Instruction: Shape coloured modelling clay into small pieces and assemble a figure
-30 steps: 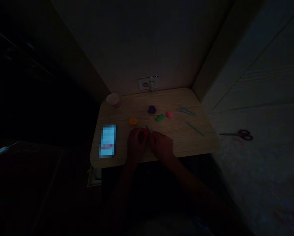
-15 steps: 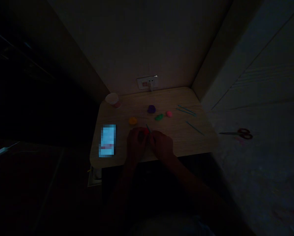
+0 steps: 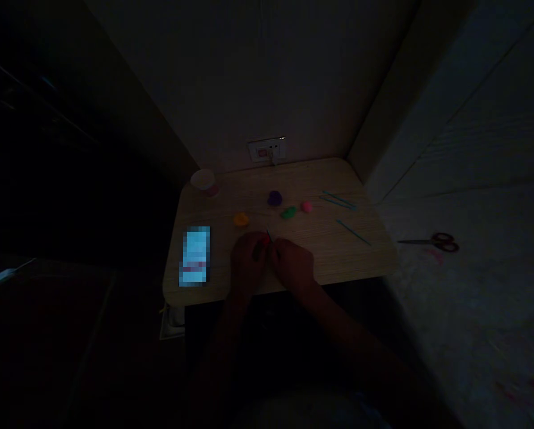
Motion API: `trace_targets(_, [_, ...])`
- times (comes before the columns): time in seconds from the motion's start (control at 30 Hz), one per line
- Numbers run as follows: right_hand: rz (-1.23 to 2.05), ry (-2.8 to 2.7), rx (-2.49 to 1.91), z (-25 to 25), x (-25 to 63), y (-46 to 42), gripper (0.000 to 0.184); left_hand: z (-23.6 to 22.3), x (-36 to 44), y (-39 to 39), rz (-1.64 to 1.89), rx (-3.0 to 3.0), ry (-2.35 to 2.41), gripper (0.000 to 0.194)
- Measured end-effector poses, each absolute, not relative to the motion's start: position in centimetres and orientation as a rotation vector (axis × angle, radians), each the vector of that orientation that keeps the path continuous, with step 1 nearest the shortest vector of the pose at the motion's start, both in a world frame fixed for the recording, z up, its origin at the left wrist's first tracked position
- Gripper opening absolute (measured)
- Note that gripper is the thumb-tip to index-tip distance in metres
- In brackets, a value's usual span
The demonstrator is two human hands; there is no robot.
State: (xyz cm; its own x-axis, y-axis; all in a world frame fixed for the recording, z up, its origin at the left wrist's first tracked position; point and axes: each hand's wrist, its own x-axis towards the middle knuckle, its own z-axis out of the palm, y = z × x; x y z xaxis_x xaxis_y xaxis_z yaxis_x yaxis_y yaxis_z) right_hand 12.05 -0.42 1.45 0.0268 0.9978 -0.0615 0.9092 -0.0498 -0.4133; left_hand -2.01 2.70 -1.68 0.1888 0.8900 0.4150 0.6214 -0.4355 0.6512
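Note:
Over the front part of the small wooden table [image 3: 222, 202], my two hands meet. My left hand [image 3: 245, 261] is closed around a small red lump of modelling clay [image 3: 266, 239]. Pinched in my right hand [image 3: 295, 262] is a thin stick [image 3: 269, 235], whose tip points up beside the red clay; the dim light hides whether it enters the clay. Beyond my hands lie an orange clay piece [image 3: 241, 220], a purple one [image 3: 275, 198], a leaf-shaped green one [image 3: 288, 213] and a round pink one [image 3: 307, 207].
Several blue-green sticks [image 3: 354, 232] lie at the table's right. A phone [image 3: 196, 253] glows at the left, with a paper cup [image 3: 204, 180] behind it. Scissors [image 3: 437, 241] rest on a pale surface to the right. A wall socket [image 3: 267, 150] sits above the table's back edge.
The stick in my right hand has tilted slightly and shows less of its length above the fingers. Both hands stay in nearly the same place.

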Motion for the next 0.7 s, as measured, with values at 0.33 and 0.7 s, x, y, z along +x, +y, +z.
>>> trace_targets(0.33, [0.488, -2.144, -1.95, 1.6, 12.9, -0.3, 0.03, -2.2, -2.1, 2.6, 1.119, 2.15, 1.427, 0.019])
trace_targets(0.7, [0.498, -1.955, -2.09, 1.9, 13.0, -0.2, 0.031, -1.5, -1.7, 2.5, 1.095, 2.011, 1.489, 0.019])
